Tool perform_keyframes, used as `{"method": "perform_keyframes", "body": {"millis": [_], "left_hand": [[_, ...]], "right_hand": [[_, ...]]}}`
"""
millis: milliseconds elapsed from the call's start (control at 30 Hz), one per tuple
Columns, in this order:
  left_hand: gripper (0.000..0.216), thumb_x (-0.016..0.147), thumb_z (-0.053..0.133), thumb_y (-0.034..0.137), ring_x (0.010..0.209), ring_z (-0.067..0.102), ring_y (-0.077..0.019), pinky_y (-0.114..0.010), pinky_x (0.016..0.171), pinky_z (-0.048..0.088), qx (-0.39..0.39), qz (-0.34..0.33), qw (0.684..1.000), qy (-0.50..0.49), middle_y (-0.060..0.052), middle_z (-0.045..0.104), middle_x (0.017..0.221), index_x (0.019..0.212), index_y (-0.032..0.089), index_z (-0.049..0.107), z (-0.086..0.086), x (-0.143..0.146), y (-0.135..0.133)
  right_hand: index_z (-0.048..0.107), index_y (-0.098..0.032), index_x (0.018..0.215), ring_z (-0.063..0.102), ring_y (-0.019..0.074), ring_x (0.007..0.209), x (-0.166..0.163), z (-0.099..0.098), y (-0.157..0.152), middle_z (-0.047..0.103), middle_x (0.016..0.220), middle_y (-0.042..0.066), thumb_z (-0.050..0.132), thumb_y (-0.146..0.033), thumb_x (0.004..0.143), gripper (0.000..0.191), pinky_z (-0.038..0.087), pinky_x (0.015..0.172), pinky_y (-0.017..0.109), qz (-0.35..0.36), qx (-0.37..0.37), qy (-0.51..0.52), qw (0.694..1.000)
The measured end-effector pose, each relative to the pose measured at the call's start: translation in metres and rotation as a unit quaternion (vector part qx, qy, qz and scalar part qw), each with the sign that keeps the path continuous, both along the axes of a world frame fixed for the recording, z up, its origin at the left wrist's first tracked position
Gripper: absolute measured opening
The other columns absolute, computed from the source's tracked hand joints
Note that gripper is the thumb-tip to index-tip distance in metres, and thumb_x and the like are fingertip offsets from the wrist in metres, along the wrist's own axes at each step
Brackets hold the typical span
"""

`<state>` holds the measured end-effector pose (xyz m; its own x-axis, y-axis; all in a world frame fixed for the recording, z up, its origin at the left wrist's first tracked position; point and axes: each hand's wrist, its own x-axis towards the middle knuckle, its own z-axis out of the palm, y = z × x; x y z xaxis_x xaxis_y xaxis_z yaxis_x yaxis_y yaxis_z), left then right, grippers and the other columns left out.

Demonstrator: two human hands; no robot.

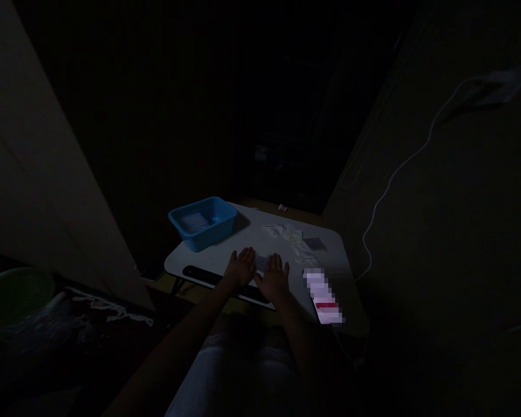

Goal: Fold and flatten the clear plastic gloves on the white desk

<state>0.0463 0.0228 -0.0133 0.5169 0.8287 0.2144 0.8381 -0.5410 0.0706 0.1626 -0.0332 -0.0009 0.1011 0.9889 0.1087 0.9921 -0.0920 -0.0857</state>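
The room is very dark. My left hand [240,267] and my right hand [274,278] lie side by side, palms down, on a small white table [260,234], near its front edge. The fingers of both are stretched out flat. Between and partly under them lies a small pale flat piece [260,263], which both hands touch; I cannot make out what it is. Just beyond my right hand, several small pale packets or papers [292,236] are scattered on the table.
A blue plastic tub [203,222] stands at the table's far left corner. A lit phone screen [324,297] lies at the front right. A white cable [399,171] hangs on the right wall. A green basin [17,292] sits on the floor at left.
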Motion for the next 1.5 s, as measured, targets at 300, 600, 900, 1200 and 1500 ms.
{"method": "perform_keyframes", "body": {"millis": [300,600,900,1200,1500], "left_hand": [[0.047,0.085,0.021,0.028,0.124,0.024,-0.0215,-0.046,0.098,0.019,0.008,-0.004,1.000,-0.002,-0.010,0.028,0.135,0.129,0.014,0.031,0.0012,-0.0006,-0.0018],[0.048,0.085,0.021,0.029,0.124,0.023,-0.0214,-0.047,0.098,0.018,-0.001,-0.004,1.000,0.002,-0.009,0.026,0.136,0.129,0.012,0.030,0.0005,-0.0004,-0.0008],[0.048,0.085,0.021,0.028,0.124,0.024,-0.0213,-0.046,0.098,0.019,0.001,-0.002,1.000,0.001,-0.009,0.027,0.136,0.129,0.012,0.030,0.0040,-0.0009,-0.0036],[0.046,0.085,0.023,0.027,0.124,0.025,-0.0212,-0.046,0.098,0.018,0.002,0.000,1.000,-0.002,-0.010,0.028,0.136,0.128,0.013,0.031,0.0041,-0.0005,-0.0032],[0.047,0.085,0.025,0.027,0.124,0.025,-0.0216,-0.046,0.098,0.019,0.009,-0.005,1.000,-0.029,-0.009,0.027,0.136,0.130,0.016,0.028,-0.0014,-0.0016,-0.0011]], "right_hand": [[0.023,-0.008,0.131,0.007,0.0216,0.128,0.0026,-0.0050,0.0020,0.018,0.139,0.012,0.026,-0.048,0.079,0.066,0.002,0.099,0.045,0.027,0.025,0.002,0.999],[0.019,-0.010,0.133,0.004,0.0211,0.128,0.0021,-0.0012,0.0010,0.015,0.140,0.010,0.027,-0.047,0.080,0.066,0.005,0.099,0.043,0.034,0.007,-0.007,0.999],[0.026,-0.011,0.130,0.009,0.0204,0.127,0.0038,-0.0063,0.0027,0.021,0.138,0.009,0.028,-0.045,0.080,0.061,0.007,0.099,0.042,0.056,0.030,-0.002,0.998],[0.027,-0.012,0.130,0.009,0.0210,0.127,0.0040,-0.0052,0.0019,0.022,0.138,0.009,0.029,-0.046,0.080,0.060,0.007,0.099,0.042,0.056,0.029,-0.009,0.998],[0.031,-0.011,0.128,0.012,0.0231,0.127,0.0053,-0.0090,0.0024,0.025,0.137,0.013,0.031,-0.047,0.080,0.060,0.009,0.098,0.042,0.059,0.053,0.004,0.997]]}}
